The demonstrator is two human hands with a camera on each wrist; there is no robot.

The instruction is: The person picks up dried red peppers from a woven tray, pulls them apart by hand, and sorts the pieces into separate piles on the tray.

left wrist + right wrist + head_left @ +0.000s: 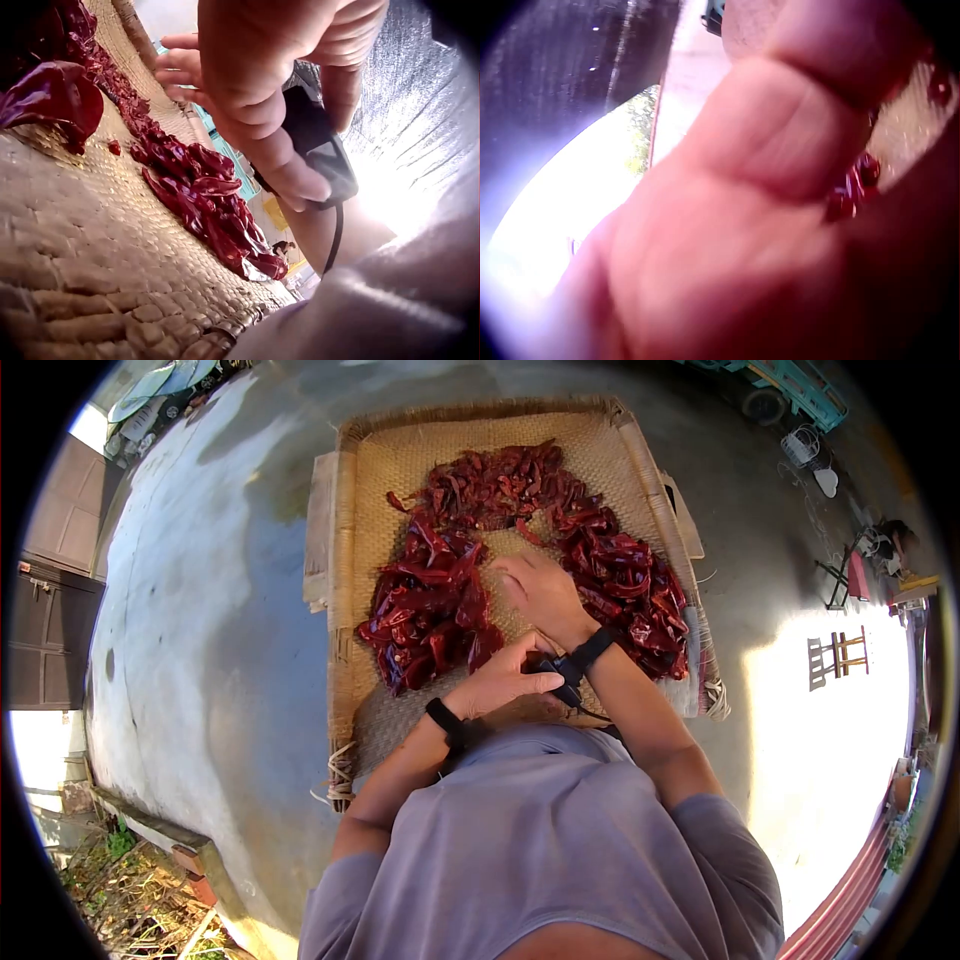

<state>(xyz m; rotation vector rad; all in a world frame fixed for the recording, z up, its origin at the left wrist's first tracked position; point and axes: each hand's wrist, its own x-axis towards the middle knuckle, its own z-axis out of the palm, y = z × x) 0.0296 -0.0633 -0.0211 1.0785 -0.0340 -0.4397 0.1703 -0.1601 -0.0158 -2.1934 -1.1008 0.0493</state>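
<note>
My left hand (pixel 503 682) is at my right wrist. Its thumb and fingers pinch a small black box-shaped device (pixel 319 146) on the dark strap (pixel 592 648) there, and a thin cable runs from the device. My right hand (pixel 545 592) is held over the woven tray (pixel 345 560), fingers relaxed and holding nothing. On either side of it lie dried red chillies: a left heap (pixel 430 605) and a right heap (pixel 625 595). Smaller, darker chilli pieces (pixel 500 485) spread at the far end. Blurred skin (pixel 727 195) fills most of the right wrist view.
Boards (pixel 320 530) stick out from under the tray's sides. Grey concrete floor (pixel 230 560) surrounds it. Farther right are a small wooden chair (pixel 850 652) and a person (pixel 895 540); a teal vehicle (pixel 795 390) stands at the back right.
</note>
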